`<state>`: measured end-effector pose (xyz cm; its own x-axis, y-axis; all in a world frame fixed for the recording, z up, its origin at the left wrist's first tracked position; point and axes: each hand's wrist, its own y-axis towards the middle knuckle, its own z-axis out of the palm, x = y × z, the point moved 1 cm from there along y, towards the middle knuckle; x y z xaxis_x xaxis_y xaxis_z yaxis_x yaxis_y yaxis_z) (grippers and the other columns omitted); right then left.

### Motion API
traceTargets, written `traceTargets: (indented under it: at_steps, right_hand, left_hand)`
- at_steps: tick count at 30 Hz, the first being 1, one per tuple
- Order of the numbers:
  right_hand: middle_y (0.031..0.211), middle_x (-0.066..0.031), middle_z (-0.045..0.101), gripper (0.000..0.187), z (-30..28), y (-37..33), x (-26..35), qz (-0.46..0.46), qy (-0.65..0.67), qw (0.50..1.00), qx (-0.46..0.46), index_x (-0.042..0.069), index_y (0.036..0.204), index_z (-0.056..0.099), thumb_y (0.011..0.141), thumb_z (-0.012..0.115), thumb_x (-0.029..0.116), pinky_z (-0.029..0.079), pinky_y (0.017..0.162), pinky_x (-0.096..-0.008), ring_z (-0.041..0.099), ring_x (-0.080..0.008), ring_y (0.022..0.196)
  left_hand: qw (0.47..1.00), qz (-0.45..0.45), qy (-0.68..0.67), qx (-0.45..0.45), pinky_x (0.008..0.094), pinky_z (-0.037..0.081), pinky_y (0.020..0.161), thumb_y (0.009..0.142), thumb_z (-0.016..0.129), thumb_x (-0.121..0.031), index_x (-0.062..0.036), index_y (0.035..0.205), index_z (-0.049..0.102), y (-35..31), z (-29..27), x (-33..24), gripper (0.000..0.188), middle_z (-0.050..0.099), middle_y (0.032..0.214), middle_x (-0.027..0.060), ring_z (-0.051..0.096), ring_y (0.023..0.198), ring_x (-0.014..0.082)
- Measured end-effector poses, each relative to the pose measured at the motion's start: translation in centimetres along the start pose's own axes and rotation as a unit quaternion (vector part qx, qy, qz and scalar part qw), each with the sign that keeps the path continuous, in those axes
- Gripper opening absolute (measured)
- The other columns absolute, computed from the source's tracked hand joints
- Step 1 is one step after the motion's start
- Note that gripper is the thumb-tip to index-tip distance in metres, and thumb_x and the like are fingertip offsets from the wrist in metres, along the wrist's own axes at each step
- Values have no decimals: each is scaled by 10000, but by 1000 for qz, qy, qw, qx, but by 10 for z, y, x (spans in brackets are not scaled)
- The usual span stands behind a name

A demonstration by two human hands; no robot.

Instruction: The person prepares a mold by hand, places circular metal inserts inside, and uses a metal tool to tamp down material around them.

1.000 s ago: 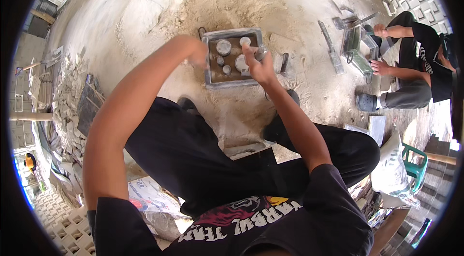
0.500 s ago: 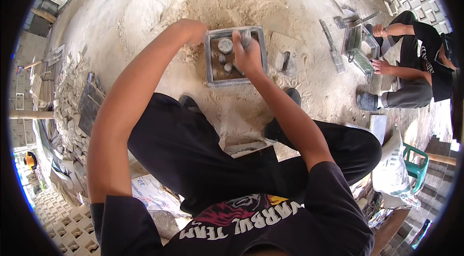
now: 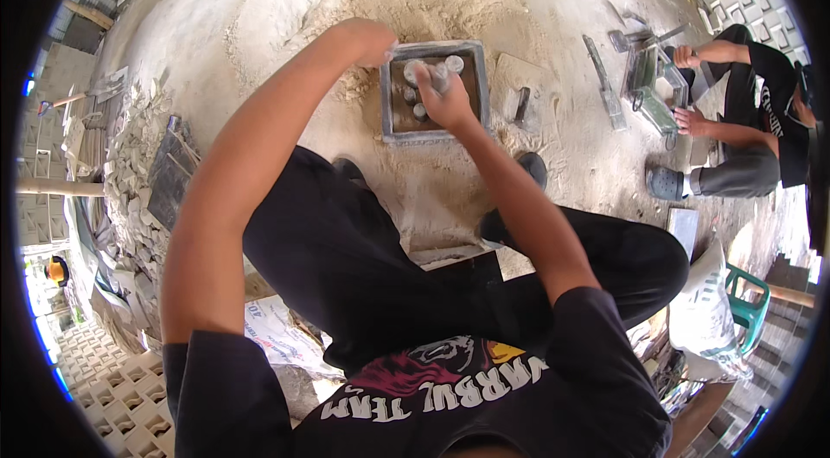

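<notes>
A grey rectangular mould frame (image 3: 435, 137) lies on the ground in front of me, with several round, dusty knobs (image 3: 419, 111) inside it. My left hand (image 3: 376, 41) is at the frame's far left corner, its fingers curled against the edge and partly hidden. Over the inside of the frame, my right hand (image 3: 448, 102) is closed around a short grey rounded tool (image 3: 441, 76). The tool's lower part is hidden by the hand. A round pale knob (image 3: 454, 65) shows just beyond it.
Loose sandy powder (image 3: 424, 0) heaps beyond the frame. A flat board with a dark handle (image 3: 522, 104) lies to its right, then a long metal bar (image 3: 605, 82). Farther right, a co-worker (image 3: 761, 112) handles a metal mould (image 3: 648, 86). Rubble (image 3: 134, 190) lies left.
My right hand has shifted left within the frame, uncovering the knob at its far right. My left hand stays at the corner. The whole view has shifted slightly.
</notes>
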<state>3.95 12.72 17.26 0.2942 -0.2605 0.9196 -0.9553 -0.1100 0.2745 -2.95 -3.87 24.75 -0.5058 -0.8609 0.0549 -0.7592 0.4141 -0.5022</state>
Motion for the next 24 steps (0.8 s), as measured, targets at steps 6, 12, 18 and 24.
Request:
traceTargets:
  at_steps: [6, 12, 18, 24]
  right_hand:
    - [580, -69, 578, 362, -7, -23, 16, 15, 36, 998, -53, -4, 720, 596, 925, 604, 294, 433, 521, -327, 548, -119, 543]
    - [645, -3, 599, 220, -10, -24, -20, 125, 158, 978, 60, 11, 735, 626, 847, 645, 199, 442, 534, -271, 545, -69, 604]
    - [578, 8, 537, 236, -10, -15, -29, 144, 129, 973, 129, 28, 655, 588, 830, 597, 187, 375, 493, -271, 466, -64, 554]
    - [536, 15, 494, 274, 1, -27, -22, 56, 91, 986, 127, 10, 626, 541, 852, 570, 161, 363, 485, -296, 442, -71, 536]
  left_hand:
    - [991, 32, -117, -54, 416, 490, 731, 943, 529, -273, -58, 1035, 653, -7, -12, -3, 265, 675, 864, 139, 646, 804, 270]
    - [988, 26, -146, -34, 417, 483, 763, 951, 529, -316, -65, 1071, 649, -8, -3, 10, 303, 679, 918, 150, 647, 847, 282]
    - [984, 6, -174, -30, 417, 485, 830, 935, 544, -369, -62, 1094, 647, -15, -4, 28, 361, 670, 1021, 175, 641, 944, 310]
    - [987, -10, -158, -1, 415, 484, 832, 930, 548, -394, -61, 1111, 646, -8, -1, 32, 392, 671, 1031, 171, 641, 958, 307]
